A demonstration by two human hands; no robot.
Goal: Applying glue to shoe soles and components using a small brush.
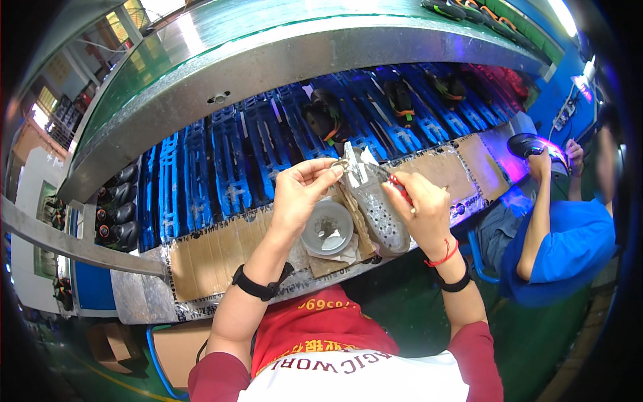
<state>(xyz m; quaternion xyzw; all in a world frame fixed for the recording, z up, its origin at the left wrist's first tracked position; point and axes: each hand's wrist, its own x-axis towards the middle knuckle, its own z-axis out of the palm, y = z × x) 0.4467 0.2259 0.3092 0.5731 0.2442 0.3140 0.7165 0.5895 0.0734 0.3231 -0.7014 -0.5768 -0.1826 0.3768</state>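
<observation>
A grey, shoe-shaped piece (380, 218) dotted with round holes lies in front of me across the bench edge, its far end showing white strips. My left hand (301, 191) is pinched at that far end, thumb and forefinger closed on a small whitish bit (342, 165) too tiny to name. In my right hand (426, 209), closed around it over the grey piece, is a hand tool with a red and black handle (400, 189); its working tip is hard to make out. Between my wrists stands a round grey bowl (327, 228) with some residue at the bottom.
Cardboard sheets (214, 258) cover the bench. Beyond it run blue slatted racks (231, 161) carrying dark shoes (324, 115), beneath a metal-edged shelf (268, 63). On the right sits a person in blue (569, 248), holding a dark shoe (529, 145). More shoes (119, 211) stand at left.
</observation>
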